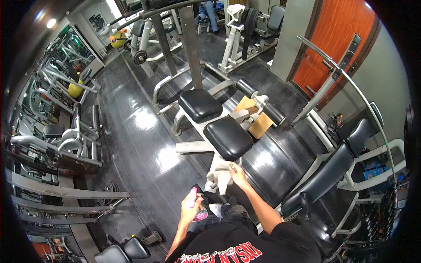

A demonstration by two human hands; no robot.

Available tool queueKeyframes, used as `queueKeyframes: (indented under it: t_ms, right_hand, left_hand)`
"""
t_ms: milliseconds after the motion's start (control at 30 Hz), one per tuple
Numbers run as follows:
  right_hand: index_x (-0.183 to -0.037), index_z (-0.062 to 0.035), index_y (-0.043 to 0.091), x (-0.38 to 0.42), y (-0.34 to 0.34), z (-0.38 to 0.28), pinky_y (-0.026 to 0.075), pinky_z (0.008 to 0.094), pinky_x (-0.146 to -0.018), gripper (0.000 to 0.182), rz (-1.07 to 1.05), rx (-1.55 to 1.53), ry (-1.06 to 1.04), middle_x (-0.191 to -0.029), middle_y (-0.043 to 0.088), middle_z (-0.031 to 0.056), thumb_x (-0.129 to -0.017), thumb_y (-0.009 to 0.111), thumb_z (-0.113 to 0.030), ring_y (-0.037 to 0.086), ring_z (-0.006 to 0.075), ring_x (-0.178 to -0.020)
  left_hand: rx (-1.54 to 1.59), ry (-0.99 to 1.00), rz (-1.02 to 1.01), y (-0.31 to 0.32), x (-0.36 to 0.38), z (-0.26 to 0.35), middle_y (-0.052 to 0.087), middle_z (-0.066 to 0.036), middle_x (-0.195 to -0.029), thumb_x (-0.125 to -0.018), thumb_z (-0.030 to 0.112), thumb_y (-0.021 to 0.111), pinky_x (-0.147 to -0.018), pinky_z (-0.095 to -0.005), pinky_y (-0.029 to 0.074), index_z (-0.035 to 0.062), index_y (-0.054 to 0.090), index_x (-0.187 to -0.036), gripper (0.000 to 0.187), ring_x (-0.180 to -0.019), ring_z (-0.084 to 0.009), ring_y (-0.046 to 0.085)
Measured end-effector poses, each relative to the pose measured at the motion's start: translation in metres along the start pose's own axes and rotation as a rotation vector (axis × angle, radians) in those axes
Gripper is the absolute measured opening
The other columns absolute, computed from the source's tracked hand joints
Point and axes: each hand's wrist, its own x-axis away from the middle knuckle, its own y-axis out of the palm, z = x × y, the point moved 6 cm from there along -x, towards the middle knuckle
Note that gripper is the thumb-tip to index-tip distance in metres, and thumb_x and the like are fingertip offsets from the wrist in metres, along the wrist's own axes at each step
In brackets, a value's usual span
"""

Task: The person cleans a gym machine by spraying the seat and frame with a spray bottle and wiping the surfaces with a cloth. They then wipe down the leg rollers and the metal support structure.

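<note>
My left hand (pixel 188 211) is wrapped round a spray bottle with a pink top (pixel 191 197) and pinkish liquid near its base, held low in front of my body. In my right hand (pixel 238 176) is a pale cloth (pixel 221 179), its folds hanging down over the white frame of a gym machine. Just beyond that hand is the machine's near black padded seat (pixel 228 137). A second black pad (pixel 200 105) sits behind it on the same frame.
A black padded bench (pixel 320 175) with a long bar (pixel 351 81) stands to the right. Black rollers (pixel 275 114) and a wooden board (pixel 260 126) stick out from the machine. Weight racks (pixel 66 193) line the left. A person's legs (pixel 210 16) show far back.
</note>
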Motion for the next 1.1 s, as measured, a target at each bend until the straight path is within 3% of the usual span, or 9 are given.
queueKeyframes:
  t_ms: [133, 267, 367, 533, 767, 867, 967, 1033, 1100]
  right_hand:
    - [-0.117, -0.0044, 0.068, 0.015, -0.009, -0.042, 0.044, 0.0405, -0.108, 0.048, 0.129, 0.470, -0.385, -0.137, 0.056, 0.0210, -0.076, 0.050, 0.015, 0.054, 0.0372, -0.127]
    - [-0.116, -0.0084, 0.070, 0.030, 0.006, 0.009, 0.041, 0.0414, -0.111, 0.047, 0.101, 0.645, -0.607, -0.146, 0.048, 0.0195, -0.078, 0.052, 0.013, 0.050, 0.0373, -0.131]
    - [-0.122, -0.0101, 0.067, 0.041, 0.012, 0.018, 0.037, 0.0416, -0.115, 0.047, 0.038, 0.770, -0.468, -0.149, 0.046, 0.0148, -0.081, 0.053, 0.008, 0.044, 0.0352, -0.137]
    - [-0.143, -0.0198, 0.051, 0.030, 0.031, 0.023, 0.013, 0.0604, -0.120, 0.080, -0.176, 1.109, -0.318, -0.158, 0.028, 0.0199, -0.068, 0.074, -0.037, 0.020, 0.0414, -0.147]
    - [-0.124, -0.0185, 0.063, 0.004, 0.023, 0.029, 0.042, 0.0514, -0.105, 0.045, -0.157, 1.176, -0.423, -0.134, 0.055, 0.0115, -0.081, 0.064, -0.005, 0.049, 0.0368, -0.127]
    - [-0.116, -0.0187, 0.067, -0.004, 0.011, 0.003, 0.051, 0.0444, -0.093, 0.041, -0.100, 0.911, -0.271, -0.117, 0.063, 0.0125, -0.082, 0.057, 0.002, 0.060, 0.0359, -0.111]
    - [-0.112, -0.0194, 0.068, -0.019, 0.001, 0.015, 0.051, 0.0379, -0.092, 0.039, 0.002, 0.459, -0.316, -0.115, 0.064, 0.0134, -0.082, 0.056, 0.002, 0.061, 0.0373, -0.109]
    - [-0.116, -0.0182, 0.066, -0.006, 0.000, 0.016, 0.047, 0.0445, -0.099, 0.037, -0.030, 0.491, -0.295, -0.127, 0.060, 0.0139, -0.082, 0.061, -0.004, 0.054, 0.0387, -0.122]
    - [-0.131, -0.0201, 0.059, 0.010, 0.016, 0.023, 0.037, 0.0560, -0.108, 0.053, -0.097, 1.100, -0.428, -0.138, 0.053, 0.0138, -0.079, 0.070, -0.011, 0.043, 0.0391, -0.134]
  left_hand:
    - [0.005, -0.033, -0.008, 0.000, 0.001, -0.004, 0.066, -0.011, -0.094, -0.096, 0.005, 0.064, -0.055, -0.0292, 0.056, -0.0041, 0.060, -0.115, 0.022, -0.070, -0.0145, 0.065]
    - [0.015, -0.051, -0.036, 0.003, -0.002, -0.001, 0.066, -0.011, -0.088, -0.096, 0.006, 0.064, -0.055, -0.0291, 0.056, -0.0030, 0.060, -0.109, 0.017, -0.065, -0.0147, 0.065]
    - [-0.002, -0.016, -0.015, 0.001, -0.002, -0.003, 0.066, -0.011, -0.087, -0.096, 0.006, 0.064, -0.054, -0.0292, 0.055, -0.0031, 0.060, -0.110, 0.017, -0.063, -0.0146, 0.064]
    - [0.035, -0.016, -0.013, -0.004, -0.001, -0.012, 0.066, -0.012, -0.090, -0.095, 0.005, 0.064, -0.054, -0.0285, 0.055, -0.0034, 0.060, -0.113, 0.020, -0.064, -0.0141, 0.064]
    - [0.111, 0.028, 0.041, -0.008, -0.005, -0.018, 0.066, -0.008, -0.085, -0.094, 0.002, 0.064, -0.054, -0.0272, 0.052, -0.0018, 0.061, -0.107, 0.013, -0.058, -0.0110, 0.062]
    - [0.055, 0.018, -0.008, -0.009, -0.010, -0.021, 0.065, -0.010, -0.095, -0.094, 0.002, 0.063, -0.054, -0.0284, 0.055, -0.0039, 0.058, -0.121, 0.028, -0.061, -0.0138, 0.063]
    - [0.076, -0.011, -0.003, -0.011, -0.011, -0.020, 0.065, -0.010, -0.094, -0.095, 0.002, 0.063, -0.053, -0.0289, 0.055, -0.0050, 0.059, -0.116, 0.023, -0.062, -0.0144, 0.064]
    - [0.082, -0.022, 0.002, -0.012, -0.013, -0.024, 0.065, -0.011, -0.093, -0.094, 0.002, 0.063, -0.053, -0.0291, 0.055, -0.0050, 0.059, -0.114, 0.021, -0.061, -0.0147, 0.064]
    - [0.087, -0.035, 0.008, -0.012, -0.012, -0.028, 0.065, -0.011, -0.092, -0.094, 0.002, 0.063, -0.053, -0.0293, 0.055, -0.0050, 0.060, -0.113, 0.020, -0.061, -0.0150, 0.064]
